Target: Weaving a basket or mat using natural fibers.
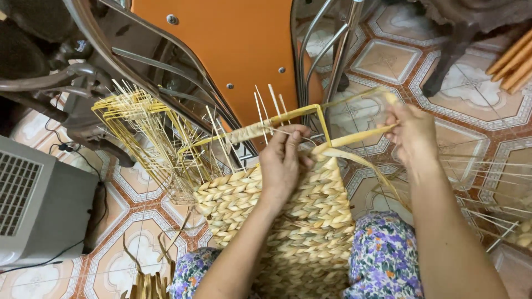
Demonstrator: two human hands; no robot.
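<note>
— On the lap, what lies there?

— Across the flowered trousers [382, 260] rests a half-woven basket [293, 221] of pale plaited straw, its finished rows running up to a yellow wire frame [316, 113] that stands bare above the weave.

— And the left hand?

— The left hand [282, 163] sits at the top edge of the plaiting, fingers curled down and pinching a flat straw strand [252, 132] against the frame bar. It is clenched on that strand.

— The right one?

— The right hand [413, 135] is out to the side, well apart from the left, closed around the far end of another straw strip [360, 135] that stretches taut from the weave to its fingers.

— What else is about?

— Just beside the basket on the left stands a second yellow wire frame [144, 130], unwoven, with thin straws poking up from it. Behind both is an orange panel [238, 50] with chrome tubing. A grey box with a vented face [33, 205] sits at the far left on the patterned tile floor [460, 83], and loose straw pieces [147, 285] lie near the knee.
</note>
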